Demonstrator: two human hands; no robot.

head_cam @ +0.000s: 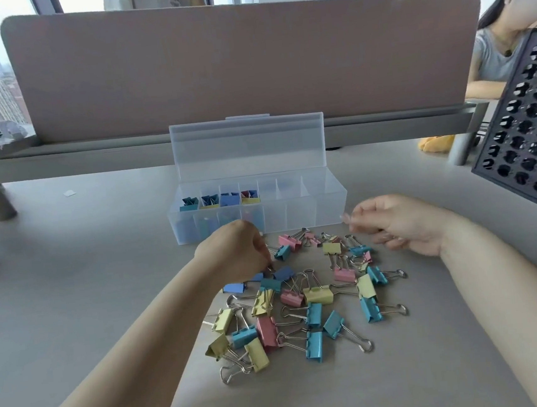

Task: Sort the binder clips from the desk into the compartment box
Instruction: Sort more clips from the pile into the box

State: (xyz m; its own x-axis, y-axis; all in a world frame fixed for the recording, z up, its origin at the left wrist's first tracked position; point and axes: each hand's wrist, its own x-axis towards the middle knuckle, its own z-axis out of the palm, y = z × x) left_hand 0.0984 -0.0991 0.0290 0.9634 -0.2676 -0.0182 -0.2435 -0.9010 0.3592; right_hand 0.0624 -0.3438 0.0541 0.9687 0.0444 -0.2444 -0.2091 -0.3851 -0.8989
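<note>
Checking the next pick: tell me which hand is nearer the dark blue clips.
Left. The left hand has fingertips at the dark blue clips; the right hand is well off to their right.

compartment box (304, 211): clear frosted plastic | binder clips (317, 295): painted metal, shiny wire handles | tabletop (70, 271): smooth matt grey

Clips (318, 295) lay heaped on the bench (72, 288) before the open box (304, 214), whose four leftmost compartments held clips. The left hand (235, 252) curled onto a blue clip (283, 272), grip unclear. The right hand (397, 223) hovered loosely curled, empty, before the box's right end.
</note>
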